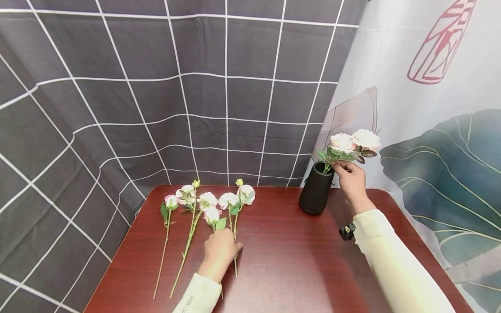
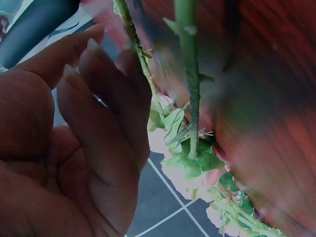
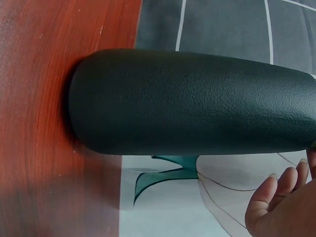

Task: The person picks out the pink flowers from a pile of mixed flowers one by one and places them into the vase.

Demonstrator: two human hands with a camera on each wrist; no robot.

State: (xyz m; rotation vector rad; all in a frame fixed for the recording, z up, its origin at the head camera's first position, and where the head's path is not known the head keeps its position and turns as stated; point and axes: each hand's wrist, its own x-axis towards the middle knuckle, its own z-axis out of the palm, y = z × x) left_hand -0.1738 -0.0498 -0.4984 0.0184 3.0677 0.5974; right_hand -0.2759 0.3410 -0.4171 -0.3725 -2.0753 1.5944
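Observation:
My right hand [image 1: 351, 180] pinches a pale pink flower [image 1: 354, 141] just below its blooms, at the mouth of a black vase [image 1: 314, 189]. Its stem goes into the vase, and the lower end is hidden inside. In the right wrist view the vase [image 3: 192, 103] stands on the table, with my curled fingers [image 3: 266, 197] beside its mouth. My left hand [image 1: 220, 254] is over the stem of a pink-white flower [image 1: 212, 214] on the table. The left wrist view shows its fingers [image 2: 106, 108] loosely bent, beside green stems [image 2: 190, 74], with none visible between them.
Left of my left hand lie a pink rosebud [image 1: 171, 201] and a branched flower [image 1: 187, 194]; right of it another flower stem [image 1: 235, 261] lies alongside. The red-brown table [image 1: 274, 261] ends at a dark gridded curtain [image 1: 250, 100]. A printed white curtain [image 1: 430, 130] hangs on the right.

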